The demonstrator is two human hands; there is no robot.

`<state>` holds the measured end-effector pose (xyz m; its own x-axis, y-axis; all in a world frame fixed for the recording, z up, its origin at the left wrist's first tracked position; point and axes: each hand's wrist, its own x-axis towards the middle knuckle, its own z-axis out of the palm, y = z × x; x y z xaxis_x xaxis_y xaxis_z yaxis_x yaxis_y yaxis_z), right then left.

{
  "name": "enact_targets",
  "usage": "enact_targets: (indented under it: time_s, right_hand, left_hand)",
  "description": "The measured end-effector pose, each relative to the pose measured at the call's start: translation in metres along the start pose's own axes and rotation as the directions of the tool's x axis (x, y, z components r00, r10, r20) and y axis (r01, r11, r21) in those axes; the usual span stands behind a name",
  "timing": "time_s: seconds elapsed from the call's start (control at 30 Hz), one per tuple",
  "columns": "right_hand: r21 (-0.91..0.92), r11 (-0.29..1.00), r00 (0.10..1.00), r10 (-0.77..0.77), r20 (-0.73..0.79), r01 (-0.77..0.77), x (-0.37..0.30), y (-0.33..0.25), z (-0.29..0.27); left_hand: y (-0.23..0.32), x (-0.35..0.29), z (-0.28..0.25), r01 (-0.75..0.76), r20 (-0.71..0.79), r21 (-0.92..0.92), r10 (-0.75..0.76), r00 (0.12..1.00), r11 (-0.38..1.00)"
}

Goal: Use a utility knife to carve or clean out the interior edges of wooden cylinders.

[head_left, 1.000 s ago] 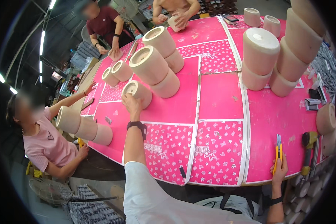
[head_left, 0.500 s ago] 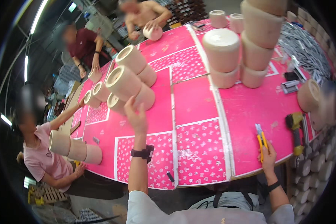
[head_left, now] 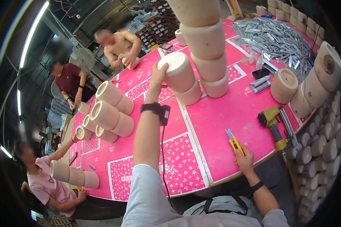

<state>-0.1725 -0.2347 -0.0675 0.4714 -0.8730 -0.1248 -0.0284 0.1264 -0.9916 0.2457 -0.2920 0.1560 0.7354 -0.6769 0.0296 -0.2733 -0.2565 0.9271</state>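
Note:
My left hand (head_left: 158, 77) reaches far across the table, its fingers curled around the left side of a cream, drum-shaped wooden cylinder (head_left: 177, 72). That cylinder sits on top of another one (head_left: 189, 92). In my right hand (head_left: 245, 159) is a yellow utility knife (head_left: 235, 145), its metal tip pointing forward, low over the near right part of the table. Just behind the gripped pair rises a taller column of the same cylinders (head_left: 208, 41), its top cut off by the view. Several more cylinders (head_left: 104, 114) lie stacked on their sides at the left.
Pink patterned sheeting covers the table (head_left: 216, 121). A yellow-green nail gun (head_left: 271, 125) lies at the right, near more cylinders (head_left: 284, 86). Metal strips (head_left: 272, 36) are heaped at the far right. Three co-workers stand along the left and far sides; one handles a cylinder (head_left: 83, 133).
The view has swung to the right. My left hand has gone from beside the left-hand cylinders to the two-high stack and taken hold of its top one. The knife stays in my right hand.

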Motion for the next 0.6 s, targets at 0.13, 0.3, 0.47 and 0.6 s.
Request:
enact_targets:
  time_s: [0.13,0.3,0.47,0.6]
  right_hand:
    - [0.026,0.999,0.999,-0.036,-0.011,0.036,-0.001,-0.002,-0.001]
    - [0.156,0.988,1.000,0.015,-0.003,-0.014,0.004,-0.005,-0.005]
    - [0.158,0.987,0.999,-0.019,-0.038,0.024,0.016,0.020,-0.005]
    - [0.205,0.978,0.997,0.051,-0.057,-0.038,0.021,0.015,0.004]
  left_hand:
    - [-0.014,-0.028,-0.007,-0.120,0.038,-0.117,0.125,0.991,0.986]
    - [-0.080,-0.160,-0.008,-0.323,-0.132,-0.257,0.298,0.945,0.911]
    - [-0.108,-0.265,-0.002,-0.101,-0.145,-0.331,0.056,0.988,0.938]
    - [-0.106,-0.293,0.031,-0.464,0.178,0.618,0.462,0.869,0.635]
